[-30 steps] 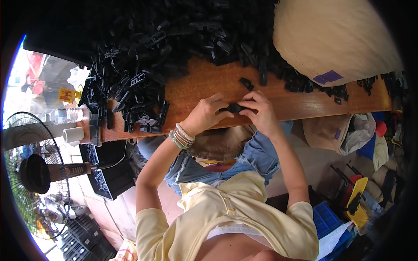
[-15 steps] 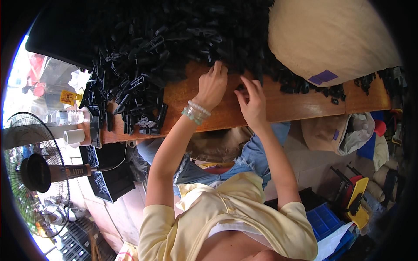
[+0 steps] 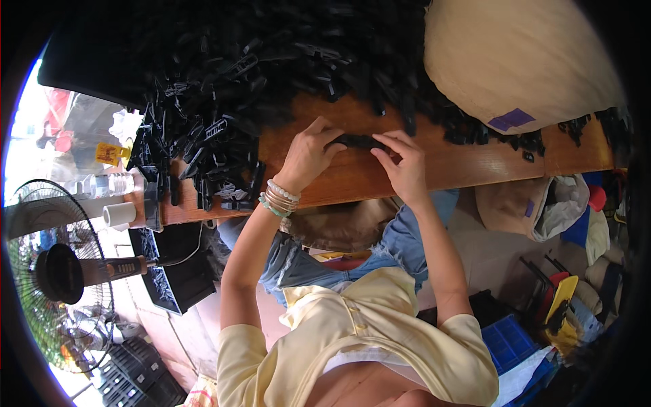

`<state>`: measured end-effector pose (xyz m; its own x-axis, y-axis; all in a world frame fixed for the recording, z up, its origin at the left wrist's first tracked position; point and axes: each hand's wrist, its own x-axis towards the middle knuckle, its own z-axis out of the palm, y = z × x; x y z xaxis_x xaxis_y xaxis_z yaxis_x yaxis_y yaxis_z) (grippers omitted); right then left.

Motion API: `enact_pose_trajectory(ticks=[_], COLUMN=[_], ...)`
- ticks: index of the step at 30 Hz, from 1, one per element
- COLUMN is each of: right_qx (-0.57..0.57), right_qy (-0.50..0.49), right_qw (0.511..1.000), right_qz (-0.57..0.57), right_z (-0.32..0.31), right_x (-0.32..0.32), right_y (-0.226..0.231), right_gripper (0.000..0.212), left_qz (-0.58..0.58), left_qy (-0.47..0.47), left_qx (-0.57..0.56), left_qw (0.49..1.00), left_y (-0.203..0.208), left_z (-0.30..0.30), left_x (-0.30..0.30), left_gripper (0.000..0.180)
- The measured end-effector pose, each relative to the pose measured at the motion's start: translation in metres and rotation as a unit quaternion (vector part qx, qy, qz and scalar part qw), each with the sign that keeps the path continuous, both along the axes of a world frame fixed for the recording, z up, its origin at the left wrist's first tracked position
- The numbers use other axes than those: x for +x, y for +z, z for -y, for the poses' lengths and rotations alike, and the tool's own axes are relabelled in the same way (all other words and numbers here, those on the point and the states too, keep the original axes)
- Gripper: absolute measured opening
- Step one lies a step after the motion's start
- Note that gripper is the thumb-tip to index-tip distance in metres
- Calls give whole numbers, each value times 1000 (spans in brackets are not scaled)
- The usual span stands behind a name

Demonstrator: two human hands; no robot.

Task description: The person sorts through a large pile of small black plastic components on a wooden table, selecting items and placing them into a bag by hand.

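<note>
Both hands hold one long black plastic piece (image 3: pixel 357 141) over the wooden tabletop (image 3: pixel 475 166), just below the big pile of black pieces (image 3: pixel 224 81). The left hand (image 3: pixel 306 157) pinches one end, the right hand (image 3: pixel 405 166) the other. The piece lies sideways, left to right.

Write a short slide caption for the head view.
Both hands, left hand and right hand, hold one black plastic piece above a wooden table.

The small black plastic part (image 3: pixel 357 141) is partly covered by the fingers (image 3: pixel 393 144) of both hands, and the heap of black plastic clips (image 3: pixel 271 61) fades into the dark upper rim.
</note>
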<state>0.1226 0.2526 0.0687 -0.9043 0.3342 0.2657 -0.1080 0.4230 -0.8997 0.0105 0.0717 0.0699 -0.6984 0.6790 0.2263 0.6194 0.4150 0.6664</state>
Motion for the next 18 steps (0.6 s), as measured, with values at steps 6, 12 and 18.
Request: enact_pose_trajectory(ticks=[6,12,18], right_qx=[8,88,11], right_qy=[30,32,159], right_qw=[999,995,986], right_qz=[-12,-42,45], right_z=[-8,6,-1], right_x=[-11,-19,11], right_y=[-13,-17,-9], right_gripper=[23,23,25], left_qz=[28,22,52], left_qy=[-48,-75,-118], left_qx=[20,46,-45], left_qw=[998,996,991], left_y=[1,-5,18], left_z=[4,0,12], left_x=[-9,-4,-16], left_gripper=[23,24,27])
